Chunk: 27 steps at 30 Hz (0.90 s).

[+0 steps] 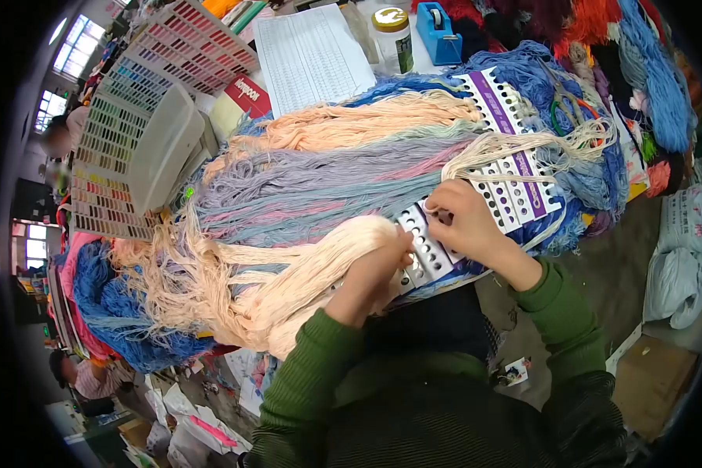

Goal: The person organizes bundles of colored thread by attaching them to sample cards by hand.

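A thick skein of pale cream thread runs up from the lower left, its rounded end at my left hand. The fingers of that hand are closed on the skein beside a white card with punched holes. My right hand is in a pinch over the same card's upper edge; what lies between its fingertips is too small to make out. Further right, a purple-striped thread card has a loose cream hank lying across it. Peach and lavender thread bundles stretch leftward from the cards.
Beyond the threads are a printed sheet, a lidded jar and a blue tape dispenser. A colour sample board and a clear plastic bin stand left. Scissors lie among blue yarn. A cardboard box sits lower right.
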Motion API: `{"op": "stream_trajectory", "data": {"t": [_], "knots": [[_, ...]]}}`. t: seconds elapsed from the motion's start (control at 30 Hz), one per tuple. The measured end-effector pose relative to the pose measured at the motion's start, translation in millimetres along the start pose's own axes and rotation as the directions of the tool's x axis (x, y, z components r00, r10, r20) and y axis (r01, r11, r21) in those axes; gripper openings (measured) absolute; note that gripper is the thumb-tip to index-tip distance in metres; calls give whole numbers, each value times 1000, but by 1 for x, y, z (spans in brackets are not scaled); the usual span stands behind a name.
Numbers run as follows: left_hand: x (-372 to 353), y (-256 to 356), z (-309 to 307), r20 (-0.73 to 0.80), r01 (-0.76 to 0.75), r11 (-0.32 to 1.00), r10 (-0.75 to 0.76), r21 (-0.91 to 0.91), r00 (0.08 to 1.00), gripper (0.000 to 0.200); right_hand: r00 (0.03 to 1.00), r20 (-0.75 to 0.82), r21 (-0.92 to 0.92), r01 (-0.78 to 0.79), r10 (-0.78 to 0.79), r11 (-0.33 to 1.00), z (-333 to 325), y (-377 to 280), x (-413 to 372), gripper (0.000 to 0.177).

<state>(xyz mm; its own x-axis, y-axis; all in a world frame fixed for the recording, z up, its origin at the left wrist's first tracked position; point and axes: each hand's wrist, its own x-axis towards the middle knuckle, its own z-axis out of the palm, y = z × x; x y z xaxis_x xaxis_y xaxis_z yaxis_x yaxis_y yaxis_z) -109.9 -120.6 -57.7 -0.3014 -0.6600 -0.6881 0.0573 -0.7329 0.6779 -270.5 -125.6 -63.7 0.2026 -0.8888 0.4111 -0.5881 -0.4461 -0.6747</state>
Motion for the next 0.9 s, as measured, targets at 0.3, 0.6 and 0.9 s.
{"op": "stream_trajectory", "data": {"t": [0.3, 0.6, 0.9], "knots": [[8, -2, -1, 107, -86, 975, 110, -205, 988, 7, 980, 188, -26, 73, -67, 997, -7, -16, -9, 35], [-5, 6, -26, -54, -96, 944, 83, -314, 995, 6, 967, 198, 181, -198, 162, 963, -5, -3, -4, 29], [-33, 19, -20, 170, 49, 819, 60, -571, 984, 18, 995, 11, 174, -98, 97, 980, 5, 3, -14, 21]]}}
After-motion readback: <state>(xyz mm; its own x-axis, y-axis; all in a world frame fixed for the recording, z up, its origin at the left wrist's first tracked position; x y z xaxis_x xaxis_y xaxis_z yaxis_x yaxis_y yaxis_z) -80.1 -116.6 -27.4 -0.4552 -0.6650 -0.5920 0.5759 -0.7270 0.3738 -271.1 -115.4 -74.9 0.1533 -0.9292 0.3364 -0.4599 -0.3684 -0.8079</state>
